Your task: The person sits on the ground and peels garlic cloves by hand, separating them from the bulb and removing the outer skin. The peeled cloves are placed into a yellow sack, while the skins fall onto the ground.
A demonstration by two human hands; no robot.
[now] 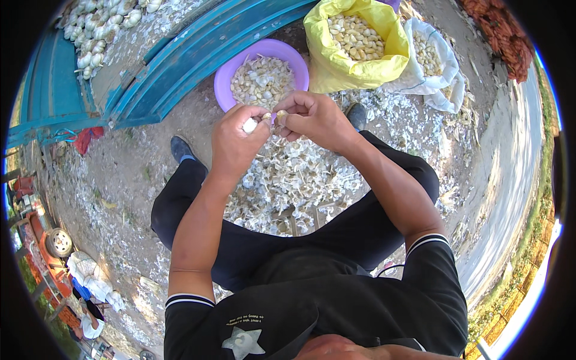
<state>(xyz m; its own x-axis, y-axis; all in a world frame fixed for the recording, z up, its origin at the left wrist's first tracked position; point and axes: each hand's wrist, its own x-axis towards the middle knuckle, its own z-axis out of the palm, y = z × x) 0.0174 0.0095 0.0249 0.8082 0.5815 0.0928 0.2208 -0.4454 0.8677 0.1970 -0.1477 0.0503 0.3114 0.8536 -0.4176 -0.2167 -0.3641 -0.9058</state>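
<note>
My left hand (238,139) is closed around white garlic cloves (250,125), which show between the thumb and fingers. Close beside it, my right hand (310,119) pinches a small yellowish garlic piece (281,115) between thumb and forefinger. Both hands are held over the near rim of a purple plastic basin (220,85). Loose garlic cloves (257,92) and papery skins fill much of the basin. Below my hands, a heap of garlic skins and stalks (292,184) covers the ground between my legs.
A yellow sack (324,76) and a white woven sack (445,74) of cloves stand at far right. Whole garlic bulbs (96,31) lie beyond a blue metal side panel (189,63). Red mesh bags (499,36) sit top right. Another person (91,325) is at lower left, near an orange vehicle (45,247).
</note>
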